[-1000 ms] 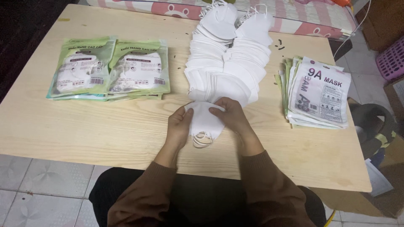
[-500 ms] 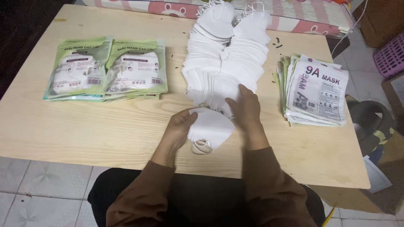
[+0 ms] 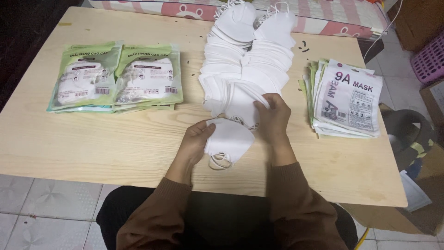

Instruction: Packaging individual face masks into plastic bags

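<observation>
Here, from the head view, we note our left hand (image 3: 196, 139) closed on a small stack of folded white face masks (image 3: 229, 141), thumb on top and fingers beneath its left edge. The stack lies on the table's near edge, just right of that hand, its ear loops (image 3: 219, 160) trailing toward us. Its long axis runs roughly left to right, with the pointed fold toward the right.

Our right hand (image 3: 274, 116) sits just beyond and right of the held stack, fingers (image 3: 263, 104) curled down and pinching the near edge of the long pile of loose white masks (image 3: 247, 60). That pile runs away from us toward the table's far edge, overlapping like shingles, in two rough rows. The right hand is the nearer one to the pile; the left hand is the nearer one to the held stack. Stack and pile lie just beside each other; we cannot tell whether they touch.

Surface: a pale wooden table (image 3: 92, 139). At far left lie green packaged mask pouches (image 3: 118, 76) in two side-by-side piles. At right, well apart from our hands, lies a stack of flat white and purple mask pouches (image 3: 347, 99).

Room: tiled floor (image 3: 41, 203) below, a pink and white patterned bedspread (image 3: 323, 14) beyond the table, a purple plastic basket (image 3: 430, 60) at right.
</observation>
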